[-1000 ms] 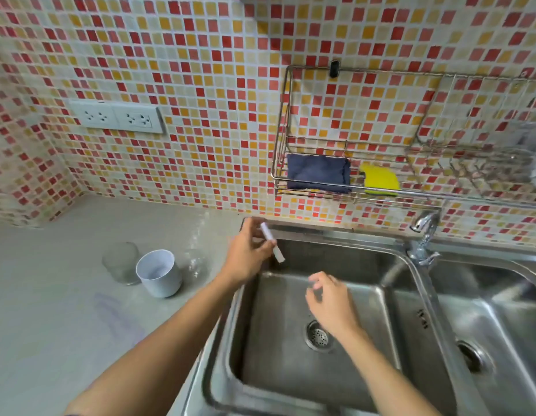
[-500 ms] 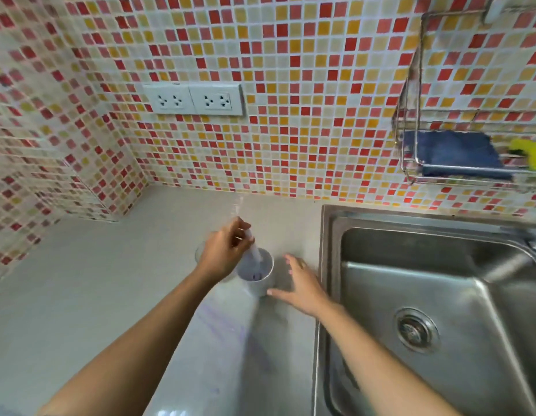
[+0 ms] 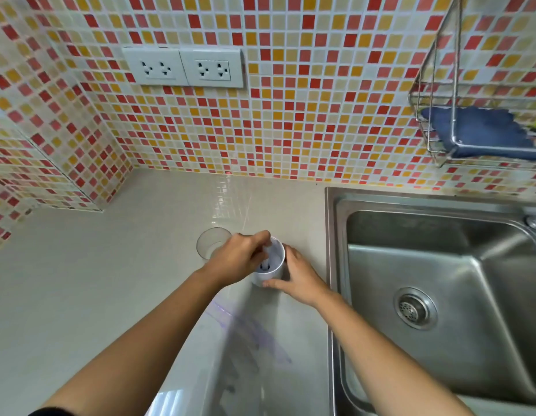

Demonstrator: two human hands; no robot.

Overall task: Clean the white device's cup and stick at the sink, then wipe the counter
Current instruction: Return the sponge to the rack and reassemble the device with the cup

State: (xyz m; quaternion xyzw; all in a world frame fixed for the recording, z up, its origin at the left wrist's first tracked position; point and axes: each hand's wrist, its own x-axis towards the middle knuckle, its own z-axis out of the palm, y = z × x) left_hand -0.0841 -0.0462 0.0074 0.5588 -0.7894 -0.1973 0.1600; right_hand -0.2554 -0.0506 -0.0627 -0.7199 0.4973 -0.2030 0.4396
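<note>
Surface: pale grey glossy counter (image 3: 95, 280), purple smear (image 3: 254, 331) below both hands; red-orange mosaic tile wall (image 3: 290, 115) beyond. Clear glass tumbler (image 3: 213, 243) just left of left hand (image 3: 241, 259), which pinches thin white stick (image 3: 266, 254) inside round white plastic cup (image 3: 272, 270); right hand (image 3: 301, 280) grips cup's side. Stainless steel sink (image 3: 440, 265) right of right hand.

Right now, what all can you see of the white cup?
The white cup is small, round, plain, plastic-looking, open-topped. It stands upright on the pale counter, left of the sink, beside a clear glass. The right hand grips its side; the left hand holds a white stick dipped inside, where something dark shows.
</note>
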